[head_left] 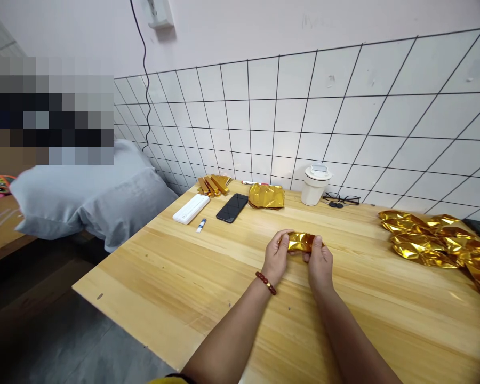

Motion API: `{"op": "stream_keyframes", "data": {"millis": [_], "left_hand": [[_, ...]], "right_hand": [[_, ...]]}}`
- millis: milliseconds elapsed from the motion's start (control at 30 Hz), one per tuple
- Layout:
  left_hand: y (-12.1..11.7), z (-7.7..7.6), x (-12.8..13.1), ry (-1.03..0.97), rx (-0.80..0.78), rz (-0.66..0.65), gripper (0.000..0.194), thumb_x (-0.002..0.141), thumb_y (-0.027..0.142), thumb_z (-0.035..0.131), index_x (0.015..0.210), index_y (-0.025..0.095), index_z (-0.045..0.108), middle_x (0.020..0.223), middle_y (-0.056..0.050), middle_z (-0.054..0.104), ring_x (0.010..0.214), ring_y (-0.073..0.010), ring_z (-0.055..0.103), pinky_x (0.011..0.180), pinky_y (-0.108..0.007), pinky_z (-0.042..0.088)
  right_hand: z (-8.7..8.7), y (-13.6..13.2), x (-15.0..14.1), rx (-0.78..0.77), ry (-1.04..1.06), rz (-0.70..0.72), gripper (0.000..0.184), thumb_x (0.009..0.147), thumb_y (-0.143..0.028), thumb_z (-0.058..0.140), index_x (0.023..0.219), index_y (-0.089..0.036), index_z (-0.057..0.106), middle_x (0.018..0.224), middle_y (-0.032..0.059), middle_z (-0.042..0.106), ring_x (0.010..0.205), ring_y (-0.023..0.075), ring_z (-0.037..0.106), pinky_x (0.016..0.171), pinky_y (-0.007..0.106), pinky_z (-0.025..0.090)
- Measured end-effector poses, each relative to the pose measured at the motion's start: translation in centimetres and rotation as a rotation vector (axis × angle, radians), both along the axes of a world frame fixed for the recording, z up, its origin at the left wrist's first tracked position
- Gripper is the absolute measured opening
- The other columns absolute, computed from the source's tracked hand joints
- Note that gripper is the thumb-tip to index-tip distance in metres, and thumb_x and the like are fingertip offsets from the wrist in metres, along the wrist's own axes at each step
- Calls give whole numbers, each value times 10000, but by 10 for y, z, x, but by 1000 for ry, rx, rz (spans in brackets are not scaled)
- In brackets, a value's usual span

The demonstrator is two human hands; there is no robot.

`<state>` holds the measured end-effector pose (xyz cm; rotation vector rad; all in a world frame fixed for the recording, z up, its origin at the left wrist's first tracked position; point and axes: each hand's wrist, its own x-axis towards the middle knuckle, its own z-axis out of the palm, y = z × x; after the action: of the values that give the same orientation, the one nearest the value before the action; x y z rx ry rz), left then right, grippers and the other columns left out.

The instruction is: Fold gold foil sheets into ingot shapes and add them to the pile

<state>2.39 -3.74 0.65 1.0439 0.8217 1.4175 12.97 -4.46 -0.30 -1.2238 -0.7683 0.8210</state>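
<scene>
Between my two hands, a folded piece of shiny gold foil paper [301, 242] is held just over the wooden table. My left hand [276, 255], with a beaded bracelet [265, 282] on its wrist, grips the piece's left end, thumb on top. My right hand [320, 262] pinches the right end in the same manner; the fingers underneath are mostly hidden. A flat stack of gold foil paper [266, 196] lies beyond my hands. To the right, several puffed, folded gold foil pieces [428, 242] lie in a heap.
On the wooden table [152, 277] are a white power bank [191, 208], a black phone [232, 208], a small blue-and-white tube [201, 225], gold foil strips [214, 185], a marker [254, 183], a white lidded cup [315, 184] and glasses [346, 199]. A tiled wall [260, 133] borders the back. A grey cushion [100, 194] is at left.
</scene>
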Motion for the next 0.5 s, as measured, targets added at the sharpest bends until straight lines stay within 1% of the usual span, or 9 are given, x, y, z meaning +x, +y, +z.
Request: {"op": "stream_keyframes", "data": {"millis": [67,100,233,300,400,500], "left_hand": [[-1,1,-1,15,0,-27,490,817,609,643,1070,194,711,1017,-89,713,799,-182,644,721,-291,529],[-1,2,-2,29,11,-27,482,827,600,636,1076,195,713,1038,-93,713,823,-188,648,746,-298,530],[-2,5,-5,114,98,6,405,867,537,619,1038,189,734,1096,-101,715,1029,-225,640,941,-329,483],[-3,6,-5,142,112,-3,395,883,523,602,1056,192,730,1105,-98,716,1053,-230,638,961,-336,474],[-3,6,-5,141,109,10,403,889,527,592,1080,197,722,1123,-95,713,1063,-227,637,973,-335,472],[-3,5,-5,111,106,16,426,873,553,606,1067,191,722,1119,-103,717,1059,-226,643,979,-338,475]], "right_hand": [[1,0,0,-8,-1,1,634,753,-818,511,723,-191,600,487,-41,409,443,116,329,427,278,258],[1,-1,0,-9,12,-6,630,737,-824,526,698,-198,584,488,-39,411,445,115,329,426,280,264],[3,-1,0,-27,98,-56,627,693,-832,569,687,-205,559,518,-30,459,450,113,362,422,276,303],[4,-1,0,-36,93,-60,625,701,-828,562,692,-203,568,511,-28,459,445,115,366,411,276,297],[5,-2,-1,-28,53,-25,625,690,-830,569,681,-204,566,509,-24,456,449,116,371,404,275,288],[6,-5,-2,-15,11,13,634,677,-829,584,679,-195,567,540,-22,473,473,108,382,427,266,315]]}}
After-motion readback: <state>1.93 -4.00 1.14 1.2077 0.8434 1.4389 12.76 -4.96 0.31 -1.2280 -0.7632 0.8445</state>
